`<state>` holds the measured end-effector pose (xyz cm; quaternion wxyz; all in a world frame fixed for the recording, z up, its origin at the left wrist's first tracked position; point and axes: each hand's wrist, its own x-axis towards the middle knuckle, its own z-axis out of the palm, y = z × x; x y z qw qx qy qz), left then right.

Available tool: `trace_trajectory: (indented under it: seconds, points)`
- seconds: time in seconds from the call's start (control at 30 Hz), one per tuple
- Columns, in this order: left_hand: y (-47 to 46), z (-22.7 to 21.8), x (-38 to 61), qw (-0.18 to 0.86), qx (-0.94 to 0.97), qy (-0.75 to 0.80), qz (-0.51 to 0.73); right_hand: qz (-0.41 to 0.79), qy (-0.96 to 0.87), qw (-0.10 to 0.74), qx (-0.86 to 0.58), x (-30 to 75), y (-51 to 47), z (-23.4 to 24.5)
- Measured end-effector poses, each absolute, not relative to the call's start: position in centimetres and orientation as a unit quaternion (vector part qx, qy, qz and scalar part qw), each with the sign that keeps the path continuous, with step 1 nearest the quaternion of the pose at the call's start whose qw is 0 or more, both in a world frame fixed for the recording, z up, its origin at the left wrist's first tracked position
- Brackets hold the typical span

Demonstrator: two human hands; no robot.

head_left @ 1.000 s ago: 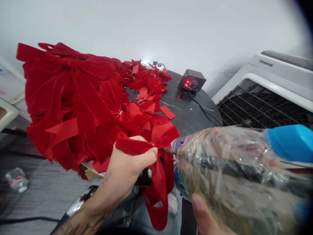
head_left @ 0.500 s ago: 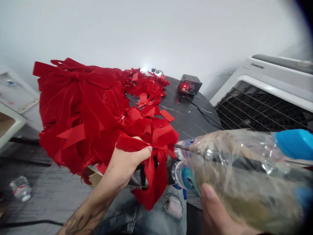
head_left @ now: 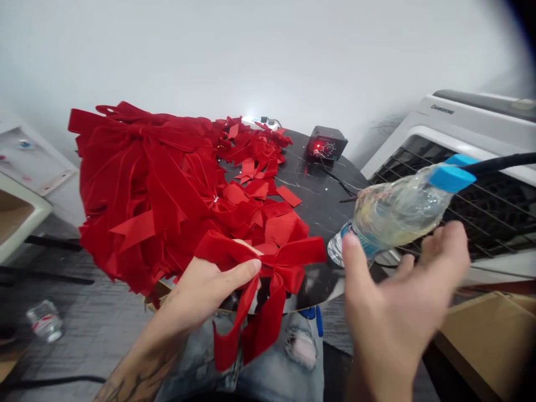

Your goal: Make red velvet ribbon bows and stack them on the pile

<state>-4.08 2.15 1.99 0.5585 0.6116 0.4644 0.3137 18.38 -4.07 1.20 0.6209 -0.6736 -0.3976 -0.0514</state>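
The left hand has its fingers closed on a bow at the tabletop edge, while the right hand has its fingers spread, empty, beside the bottle.

Dark marble table — red bow pile, dial box

Two hands, left hand and right hand, one clear bottle with one blue cap, one red bow at the near edge of the tabletop, a heap of bows too many to count along its left edge, one control box at its far edge.
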Motion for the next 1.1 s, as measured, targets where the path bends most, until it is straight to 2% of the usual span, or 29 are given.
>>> trace_trajectory:
  seconds: [0.07, 0.2, 0.3, 0.4, 0.63, 0.77, 0.87, 0.97, 1.1]
  points:
    - [2.1, 2.8, -4.3, 0.550, 0.630, 0.465, 0.291, -0.026, -0.410, 0.644, -0.646, 15.6, -6.4, 1.3]
    - [2.1, 3.8, -4.5, 0.542, 0.699, 0.401, 0.237, 0.154, -0.534, 0.564, -0.611, 14.7, -8.0, 1.6]
    - [2.1, 4.0, -4.4, 0.546, 0.719, 0.373, 0.211, 0.303, -0.550, 0.532, -0.568, 15.8, -7.3, 2.1]
    - [2.1, 4.0, -4.3, 0.557, 0.726, 0.349, 0.203, 0.405, -0.509, 0.532, -0.541, 16.2, -6.5, 2.2]
    - [1.5, 2.6, -4.1, 0.578, 0.694, 0.407, 0.134, 0.509, -0.386, 0.572, -0.516, 15.9, -5.7, 0.4]
    - [1.3, 1.6, -4.1, 0.630, 0.613, 0.437, 0.188, 0.571, -0.283, 0.594, -0.490, 16.7, -5.9, 0.1]
    - [1.8, 1.4, -4.0, 0.717, 0.544, 0.370, 0.231, 0.654, -0.240, 0.579, -0.424, 17.8, -6.1, -0.2]
    - [2.2, 1.3, -3.7, 0.796, 0.472, 0.293, 0.241, 0.630, -0.247, 0.601, -0.425, 17.8, -5.9, -1.3]
    - [1.6, 0.7, -3.0, 0.840, 0.400, 0.251, 0.265, 0.438, -0.437, 0.609, -0.497, 16.2, -4.5, -3.4]
